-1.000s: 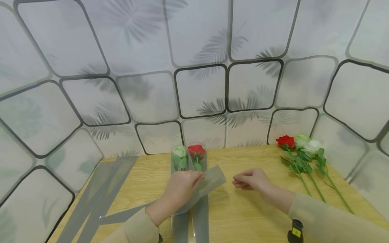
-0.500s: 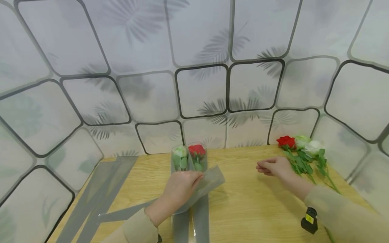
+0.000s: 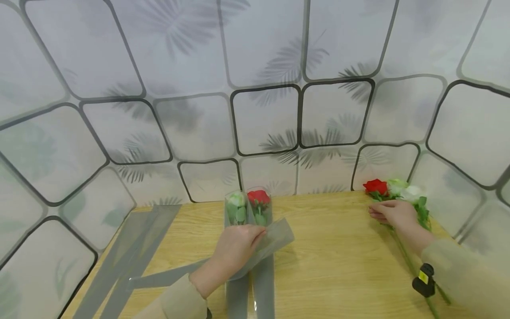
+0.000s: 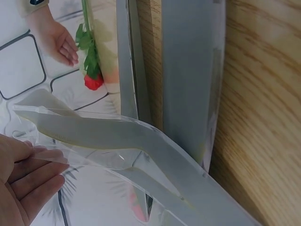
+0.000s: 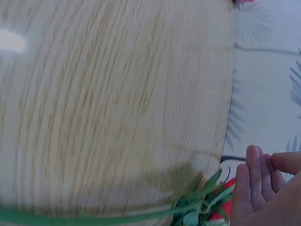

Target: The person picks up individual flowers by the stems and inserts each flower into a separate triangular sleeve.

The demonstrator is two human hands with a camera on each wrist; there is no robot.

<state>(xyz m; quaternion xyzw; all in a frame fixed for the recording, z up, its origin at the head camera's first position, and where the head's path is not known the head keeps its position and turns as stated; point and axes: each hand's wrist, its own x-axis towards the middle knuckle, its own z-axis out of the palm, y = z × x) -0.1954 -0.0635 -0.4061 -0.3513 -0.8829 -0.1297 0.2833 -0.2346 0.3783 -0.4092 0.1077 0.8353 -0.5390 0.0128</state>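
From my post I see two plastic sleeves [image 3: 237, 297] side by side at the middle of the wooden table [image 3: 326, 274], tops at its back edge: one holds a pale green rose [image 3: 236, 200], the other a red rose [image 3: 259, 197]. Over them slants a third sleeve [image 3: 280, 237], pinched between the thumb and fingers of the left hand [image 3: 239, 243]; up close its mouth gapes, clear film against grey backing. Flat sleeves [image 3: 127, 257], smooth and narrow, overlap along the table's left edge. At the far right corner I find the loose roses [image 3: 395, 188], red, pale green and white, their thin stems running toward the near edge. Over their leaves is the right hand [image 3: 398, 217], fingers slightly bent, gripping nothing I can see; whether it touches a leaf I cannot tell. A broad span of wood grain lies between both hands. The patterned wall [image 3: 263, 119] borders the back edge.
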